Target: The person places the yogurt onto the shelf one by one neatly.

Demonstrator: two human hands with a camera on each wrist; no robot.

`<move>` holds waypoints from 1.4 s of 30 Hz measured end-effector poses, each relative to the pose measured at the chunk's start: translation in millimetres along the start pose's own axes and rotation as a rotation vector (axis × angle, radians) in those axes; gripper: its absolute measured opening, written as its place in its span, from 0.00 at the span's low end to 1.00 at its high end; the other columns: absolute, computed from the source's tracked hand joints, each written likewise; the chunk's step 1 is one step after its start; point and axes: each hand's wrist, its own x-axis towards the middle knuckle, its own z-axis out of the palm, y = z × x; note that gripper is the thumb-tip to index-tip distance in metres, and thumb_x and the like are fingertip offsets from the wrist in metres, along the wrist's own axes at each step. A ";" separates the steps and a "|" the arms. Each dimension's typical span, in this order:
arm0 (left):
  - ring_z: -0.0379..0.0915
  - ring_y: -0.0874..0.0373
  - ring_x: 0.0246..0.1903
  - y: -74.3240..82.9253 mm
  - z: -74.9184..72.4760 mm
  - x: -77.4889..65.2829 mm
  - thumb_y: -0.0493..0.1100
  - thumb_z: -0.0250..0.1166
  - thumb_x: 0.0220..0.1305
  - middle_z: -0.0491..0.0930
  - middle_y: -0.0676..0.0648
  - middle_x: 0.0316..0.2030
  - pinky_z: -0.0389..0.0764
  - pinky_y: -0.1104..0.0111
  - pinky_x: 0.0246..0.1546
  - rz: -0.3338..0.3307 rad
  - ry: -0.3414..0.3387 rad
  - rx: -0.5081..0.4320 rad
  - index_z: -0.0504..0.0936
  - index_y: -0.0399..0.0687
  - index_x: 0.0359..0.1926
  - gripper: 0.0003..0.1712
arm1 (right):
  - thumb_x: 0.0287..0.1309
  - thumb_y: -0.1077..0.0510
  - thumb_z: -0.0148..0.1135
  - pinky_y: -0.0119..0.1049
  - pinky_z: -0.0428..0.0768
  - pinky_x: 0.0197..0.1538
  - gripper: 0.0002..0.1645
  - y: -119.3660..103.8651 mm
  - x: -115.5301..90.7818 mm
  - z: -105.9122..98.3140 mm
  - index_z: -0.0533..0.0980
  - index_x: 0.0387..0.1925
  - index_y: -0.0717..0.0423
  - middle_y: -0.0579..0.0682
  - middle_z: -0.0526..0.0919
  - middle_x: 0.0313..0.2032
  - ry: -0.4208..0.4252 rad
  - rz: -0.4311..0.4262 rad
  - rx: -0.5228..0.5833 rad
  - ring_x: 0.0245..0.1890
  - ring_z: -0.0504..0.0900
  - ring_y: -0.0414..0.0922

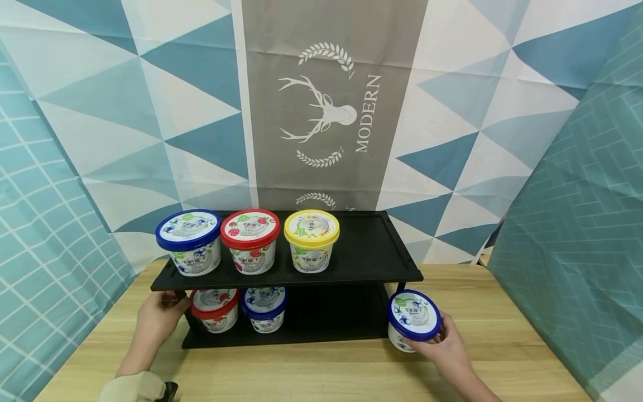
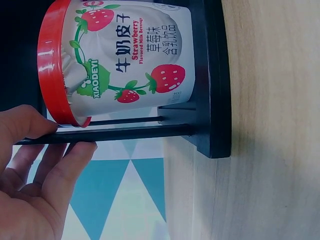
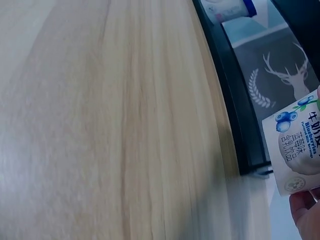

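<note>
My right hand (image 1: 446,350) grips a tub with a blue lid (image 1: 414,315) at the right end of a black two-tier rack (image 1: 369,245). Blueberries are printed on that tub's side (image 3: 298,142) in the right wrist view. The tub is off the rack, in front of its right post. At the other end, my left hand (image 1: 157,319) pinches the rack's left post (image 2: 135,133) between thumb and fingers. Right beside those fingers, a red-lidded strawberry tub (image 2: 130,55) stands on the lower tier. Next to it is another blue-lidded tub (image 1: 264,310).
On the upper tier stand a blue-lidded tub (image 1: 193,243), a red-lidded tub (image 1: 253,241) and a yellow-lidded tub (image 1: 311,241). The rack rests on a wooden table (image 1: 321,374). Behind it hangs a patterned cloth (image 1: 326,184), and tiled-pattern sheets (image 1: 562,251) flank both sides.
</note>
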 end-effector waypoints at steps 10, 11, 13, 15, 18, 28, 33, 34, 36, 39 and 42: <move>0.70 0.40 0.42 -1.7 -0.2 -0.4 0.44 0.57 0.56 0.73 0.32 0.41 0.74 0.54 0.37 0.006 -0.003 -0.005 0.70 0.36 0.41 0.17 | 0.24 0.46 0.76 0.49 0.66 0.57 0.60 -6.4 1.0 21.7 0.54 0.59 0.58 0.59 0.65 0.57 0.000 -0.049 -0.037 0.57 0.65 0.56; 0.71 0.40 0.42 -1.5 0.1 -0.3 0.44 0.57 0.56 0.73 0.32 0.41 0.74 0.54 0.37 0.010 0.001 -0.007 0.70 0.36 0.41 0.17 | 0.24 0.46 0.76 0.49 0.66 0.57 0.59 -7.3 1.3 23.6 0.54 0.59 0.57 0.59 0.65 0.56 0.003 -0.055 -0.034 0.57 0.66 0.56; 0.71 0.40 0.42 -1.2 0.8 0.0 0.44 0.58 0.56 0.73 0.33 0.41 0.75 0.56 0.36 0.018 0.010 -0.011 0.70 0.36 0.41 0.16 | 0.23 0.46 0.76 0.48 0.67 0.57 0.59 -8.5 2.4 27.0 0.55 0.58 0.57 0.58 0.67 0.55 0.008 -0.068 -0.030 0.56 0.67 0.55; 0.71 0.40 0.42 -0.8 1.2 0.3 0.43 0.58 0.56 0.73 0.33 0.41 0.75 0.56 0.36 0.019 0.011 -0.016 0.70 0.36 0.41 0.16 | 0.23 0.46 0.76 0.47 0.68 0.56 0.58 -9.5 3.3 29.7 0.56 0.58 0.56 0.57 0.67 0.55 0.010 -0.077 -0.027 0.56 0.68 0.54; 0.71 0.41 0.42 -1.1 1.6 0.9 0.43 0.58 0.56 0.74 0.33 0.40 0.75 0.57 0.36 0.024 0.015 -0.020 0.70 0.36 0.40 0.16 | 0.23 0.46 0.76 0.47 0.69 0.55 0.57 -10.6 4.9 33.1 0.57 0.57 0.56 0.56 0.68 0.54 0.007 -0.093 -0.027 0.55 0.68 0.53; 0.71 0.40 0.41 -2.5 1.3 0.8 0.43 0.57 0.56 0.73 0.33 0.40 0.75 0.55 0.37 0.026 0.009 -0.024 0.70 0.36 0.40 0.16 | 0.22 0.47 0.76 0.45 0.73 0.51 0.57 -15.3 8.0 47.0 0.57 0.57 0.57 0.56 0.70 0.53 0.038 -0.152 -0.045 0.52 0.70 0.53; 0.71 0.41 0.42 -2.7 1.2 0.4 0.44 0.57 0.56 0.73 0.33 0.41 0.75 0.56 0.37 0.032 0.008 -0.025 0.70 0.36 0.41 0.16 | 0.23 0.45 0.76 0.47 0.70 0.55 0.57 -18.5 11.0 54.6 0.57 0.57 0.54 0.54 0.69 0.54 0.005 -0.126 -0.008 0.55 0.69 0.52; 0.71 0.41 0.42 -2.6 1.2 0.4 0.44 0.57 0.56 0.73 0.33 0.41 0.75 0.56 0.37 0.032 0.008 -0.026 0.70 0.36 0.41 0.16 | 0.23 0.46 0.76 0.47 0.70 0.55 0.57 -19.4 11.7 56.2 0.57 0.57 0.54 0.55 0.69 0.54 0.001 -0.129 0.002 0.55 0.69 0.51; 0.71 0.41 0.42 -2.5 1.2 0.4 0.43 0.57 0.56 0.73 0.33 0.41 0.75 0.57 0.36 0.034 0.010 -0.030 0.70 0.36 0.41 0.16 | 0.24 0.46 0.76 0.46 0.70 0.55 0.57 -20.9 13.2 59.8 0.56 0.58 0.54 0.55 0.70 0.54 -0.002 -0.136 0.009 0.54 0.70 0.51; 0.72 0.41 0.41 -2.5 1.4 0.3 0.43 0.58 0.56 0.74 0.34 0.40 0.75 0.60 0.35 0.037 0.014 -0.032 0.70 0.36 0.41 0.16 | 0.24 0.48 0.76 0.44 0.71 0.54 0.56 -23.5 14.7 65.0 0.56 0.58 0.55 0.55 0.70 0.53 -0.005 -0.149 0.026 0.54 0.70 0.50; 0.72 0.43 0.40 -2.9 1.9 0.9 0.43 0.58 0.55 0.75 0.35 0.39 0.73 0.65 0.32 0.044 0.023 -0.025 0.71 0.37 0.40 0.15 | 0.24 0.49 0.76 0.43 0.71 0.54 0.56 -26.1 17.1 69.8 0.56 0.58 0.55 0.55 0.69 0.54 -0.019 -0.164 0.041 0.54 0.70 0.50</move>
